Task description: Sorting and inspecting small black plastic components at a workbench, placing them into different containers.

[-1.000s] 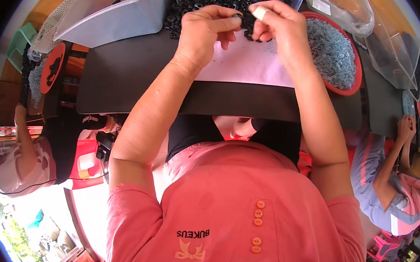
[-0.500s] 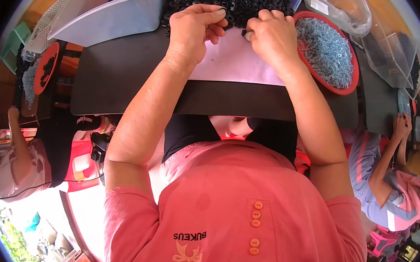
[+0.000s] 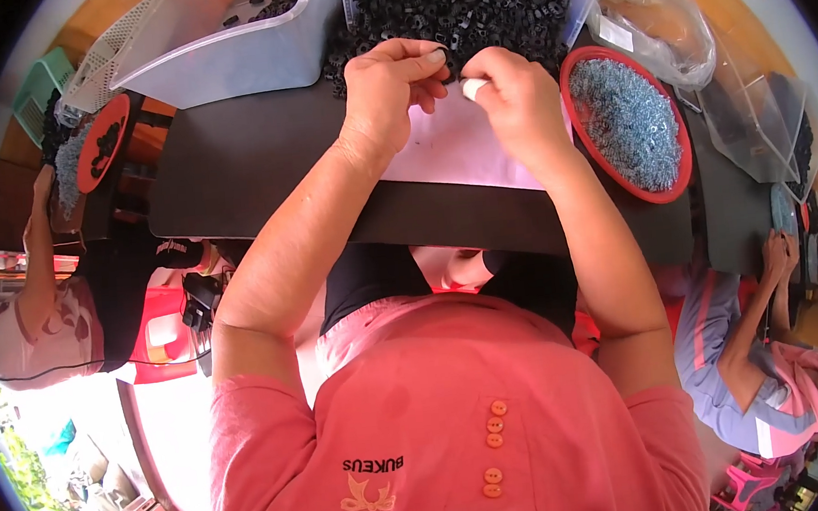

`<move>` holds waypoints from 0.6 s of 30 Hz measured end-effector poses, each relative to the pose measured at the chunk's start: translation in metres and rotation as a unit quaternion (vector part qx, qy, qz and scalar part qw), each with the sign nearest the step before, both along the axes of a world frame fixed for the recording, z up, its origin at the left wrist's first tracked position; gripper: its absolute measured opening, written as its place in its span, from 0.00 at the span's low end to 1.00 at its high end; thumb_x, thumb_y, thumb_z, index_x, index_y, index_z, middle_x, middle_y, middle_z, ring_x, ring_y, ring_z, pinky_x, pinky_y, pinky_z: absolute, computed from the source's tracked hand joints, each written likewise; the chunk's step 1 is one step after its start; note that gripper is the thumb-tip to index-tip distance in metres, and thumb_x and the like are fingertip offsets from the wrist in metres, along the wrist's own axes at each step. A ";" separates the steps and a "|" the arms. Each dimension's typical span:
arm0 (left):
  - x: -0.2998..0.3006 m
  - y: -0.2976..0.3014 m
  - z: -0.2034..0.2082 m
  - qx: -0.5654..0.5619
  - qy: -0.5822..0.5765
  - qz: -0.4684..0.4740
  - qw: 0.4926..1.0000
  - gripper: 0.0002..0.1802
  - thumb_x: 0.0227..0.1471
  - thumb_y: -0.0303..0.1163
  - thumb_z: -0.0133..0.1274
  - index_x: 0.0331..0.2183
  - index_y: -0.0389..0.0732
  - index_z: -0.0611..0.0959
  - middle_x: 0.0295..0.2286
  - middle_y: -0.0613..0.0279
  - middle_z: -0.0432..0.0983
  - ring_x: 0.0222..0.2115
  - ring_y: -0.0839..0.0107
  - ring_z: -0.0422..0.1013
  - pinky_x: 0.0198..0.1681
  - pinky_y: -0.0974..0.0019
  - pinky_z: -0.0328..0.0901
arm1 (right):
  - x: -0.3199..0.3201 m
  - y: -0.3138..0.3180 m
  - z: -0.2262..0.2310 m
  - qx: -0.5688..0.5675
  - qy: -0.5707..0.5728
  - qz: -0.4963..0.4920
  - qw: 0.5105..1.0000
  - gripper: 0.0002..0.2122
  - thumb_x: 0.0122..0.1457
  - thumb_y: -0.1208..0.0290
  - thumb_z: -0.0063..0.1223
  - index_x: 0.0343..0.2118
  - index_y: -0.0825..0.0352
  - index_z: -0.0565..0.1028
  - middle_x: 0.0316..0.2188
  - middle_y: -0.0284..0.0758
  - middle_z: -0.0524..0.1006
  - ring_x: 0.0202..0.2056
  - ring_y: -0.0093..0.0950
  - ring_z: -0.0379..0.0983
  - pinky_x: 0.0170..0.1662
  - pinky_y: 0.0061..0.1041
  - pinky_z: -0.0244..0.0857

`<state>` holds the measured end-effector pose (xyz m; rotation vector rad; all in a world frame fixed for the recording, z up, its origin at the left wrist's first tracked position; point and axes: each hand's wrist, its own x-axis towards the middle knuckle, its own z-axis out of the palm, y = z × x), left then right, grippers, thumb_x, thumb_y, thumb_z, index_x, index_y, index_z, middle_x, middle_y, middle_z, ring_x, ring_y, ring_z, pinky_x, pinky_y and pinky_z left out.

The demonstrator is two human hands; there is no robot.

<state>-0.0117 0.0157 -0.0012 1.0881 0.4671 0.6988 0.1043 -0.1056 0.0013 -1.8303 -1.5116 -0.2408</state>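
Above the near part of the table, my left hand [image 3: 385, 92] pinches a small black plastic part [image 3: 444, 55] between thumb and forefinger, its other fingers curled. My right hand [image 3: 519, 100] is close beside it, with thumb and forefinger pressed together. Something whitish shows at the right thumb's tip; I cannot tell if it is a covering or bright light. What the right fingers hold is mostly hidden. Beneath both hands lies a pale pinkish sheet [image 3: 463, 149]. Just beyond them rises a large heap of black plastic parts [image 3: 465, 2], spilling from a clear bin.
To the right stands a red basin [image 3: 685, 158] of small bluish clear pieces, with a clear plastic bag [image 3: 673, 47] behind it. A translucent bin [image 3: 217, 68] with some black parts is at the left on the dark table [image 3: 255, 162]. Other people work at both sides.
My right hand has moved left and inward, closer to the left hand. The left hand keeps its pinch on the black part. The whole view has shifted slightly.
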 end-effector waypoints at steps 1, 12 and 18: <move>0.001 0.000 -0.001 0.009 0.003 -0.008 1.000 0.06 0.50 0.22 0.56 0.32 0.30 0.81 0.24 0.56 0.77 0.20 0.70 0.72 0.21 0.71 0.64 | -0.001 -0.001 0.004 0.024 0.206 0.029 0.978 0.02 0.49 0.78 0.54 0.27 0.68 0.76 0.25 0.35 0.78 0.28 0.30 0.74 0.34 0.28 0.64; 0.004 -0.016 0.001 0.103 0.022 -0.068 0.992 0.09 0.55 0.23 0.53 0.38 0.29 0.80 0.27 0.55 0.78 0.23 0.72 0.73 0.22 0.72 0.65 | 0.021 -0.006 0.013 0.082 0.379 0.101 0.916 0.07 0.52 0.80 0.52 0.33 0.71 0.78 0.27 0.30 0.79 0.30 0.17 0.72 0.36 0.17 0.65; 0.001 -0.017 0.004 0.118 0.031 -0.072 0.990 0.09 0.55 0.23 0.53 0.38 0.30 0.80 0.26 0.57 0.78 0.23 0.74 0.72 0.22 0.73 0.65 | 0.019 -0.009 0.022 0.064 0.371 0.121 0.919 0.07 0.52 0.79 0.52 0.33 0.71 0.79 0.27 0.31 0.79 0.32 0.17 0.72 0.37 0.18 0.65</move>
